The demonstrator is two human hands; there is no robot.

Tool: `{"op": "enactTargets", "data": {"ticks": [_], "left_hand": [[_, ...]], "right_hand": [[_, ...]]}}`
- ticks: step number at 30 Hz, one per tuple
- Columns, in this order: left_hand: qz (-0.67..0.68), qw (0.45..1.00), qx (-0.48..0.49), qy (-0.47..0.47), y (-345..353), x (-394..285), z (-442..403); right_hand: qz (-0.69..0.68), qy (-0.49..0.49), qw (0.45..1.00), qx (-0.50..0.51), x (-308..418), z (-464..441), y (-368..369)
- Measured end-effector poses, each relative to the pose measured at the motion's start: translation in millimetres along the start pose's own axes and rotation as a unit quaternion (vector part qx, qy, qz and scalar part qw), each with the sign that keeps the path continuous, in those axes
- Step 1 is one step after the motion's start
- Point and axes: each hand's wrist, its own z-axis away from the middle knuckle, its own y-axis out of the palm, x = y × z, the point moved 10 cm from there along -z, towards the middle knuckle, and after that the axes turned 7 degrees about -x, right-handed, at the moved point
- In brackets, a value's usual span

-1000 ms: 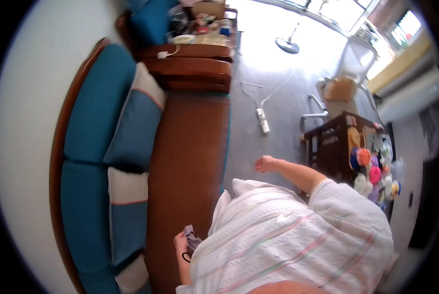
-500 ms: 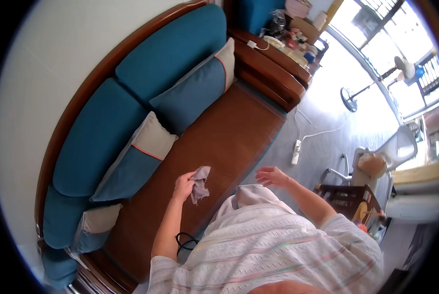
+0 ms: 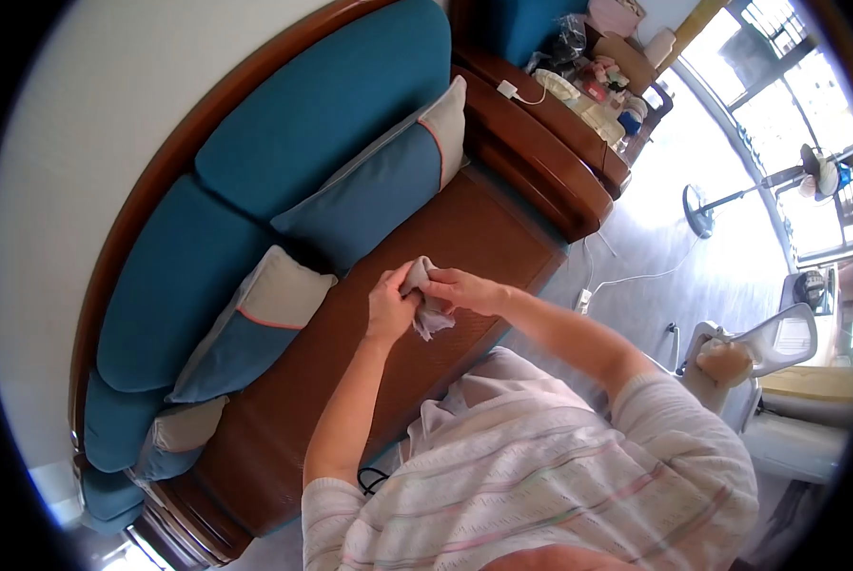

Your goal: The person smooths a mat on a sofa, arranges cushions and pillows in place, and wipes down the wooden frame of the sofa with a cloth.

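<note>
A crumpled greyish cloth (image 3: 433, 322) is gripped between both hands, above the brown sofa seat (image 3: 388, 390). My left hand (image 3: 389, 306) is closed on its left side. From the right, my right hand (image 3: 466, 289) pinches the same cloth, and the two hands nearly touch. One end of the cloth hangs loose below the fingers. Behind the hands, along the blue sofa back, lean a long blue and beige cushion (image 3: 374, 195), a second blue and beige cushion (image 3: 245, 328) and a smaller cushion (image 3: 184, 440).
A wooden armrest (image 3: 540, 157) closes the sofa's far end; beyond it, a cluttered side table holds a box and small items (image 3: 607, 81). A white cable and power strip (image 3: 584, 301) lie on the grey floor. Right stand a fan (image 3: 700, 209) and a chair (image 3: 778, 338).
My right hand has come across from beside my body and taken hold of the cloth. My left hand has moved up and rightward with the cloth. The view has shifted slightly.
</note>
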Motion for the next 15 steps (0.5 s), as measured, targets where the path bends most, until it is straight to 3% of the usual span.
{"op": "enactTargets", "data": {"ticks": [1, 2, 4, 5, 6, 8, 11, 13, 15], "left_hand": [[0.053, 0.998, 0.007, -0.043, 9, 16, -14], [0.108, 0.99, 0.011, -0.086, 17, 27, -27], [0.14, 0.982, -0.068, -0.107, 0, 12, -52], [0.083, 0.985, -0.112, -0.1, -16, 10, -68], [0.04, 0.983, -0.178, -0.029, -39, 1, -84], [-0.047, 0.963, -0.259, 0.054, -85, -63, -115], [-0.169, 0.902, -0.352, 0.183, -150, -119, -176], [-0.282, 0.835, -0.418, 0.221, -185, -141, -220], [-0.327, 0.828, -0.416, 0.187, -203, -140, -278]], "right_hand": [[0.003, -0.016, 0.999, 0.032, 6, -5, -12], [0.07, -0.034, 0.997, -0.013, 10, -13, -44], [0.205, -0.069, 0.972, -0.096, 16, -29, -112], [0.203, -0.028, 0.964, -0.171, 12, -36, -158], [0.199, 0.01, 0.949, -0.244, 9, -42, -206], [0.283, -0.031, 0.909, -0.303, 4, -69, -292], [0.465, 0.037, 0.816, -0.341, 25, -89, -372], [0.506, 0.051, 0.786, -0.35, 30, -108, -404], [0.555, 0.017, 0.753, -0.353, 23, -132, -422]]}}
